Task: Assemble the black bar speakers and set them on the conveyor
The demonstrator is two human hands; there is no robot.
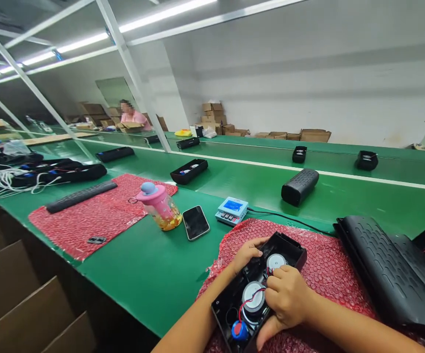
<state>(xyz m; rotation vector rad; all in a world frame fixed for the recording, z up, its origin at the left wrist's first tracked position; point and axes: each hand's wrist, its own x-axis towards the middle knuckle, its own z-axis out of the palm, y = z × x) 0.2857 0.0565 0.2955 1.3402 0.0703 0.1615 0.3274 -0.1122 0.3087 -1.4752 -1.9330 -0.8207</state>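
An open black speaker housing (230, 289) is tilted over the red bubble wrap in front of me. Inside it sit two round silver speaker drivers (253, 297), red and black wires, and a blue cylindrical part (239, 330) with a red top. My left hand (248, 255) is closed around the housing's far left edge. Over the near right edge, my right hand (287, 296) has its fingers curled in between the two drivers, by the wires. Its thumb presses along the outer side; whether the fingertips pinch a wire is hidden.
Beyond the housing are a blue device with a screen (232, 210), a phone (196, 223) and a pink-lidded bottle (162, 208). Black perforated covers (385, 264) stack at right. Speaker housings lie along the green conveyor (241, 180). Cables (10, 179) tangle at left; a person (135, 116) sits far off.
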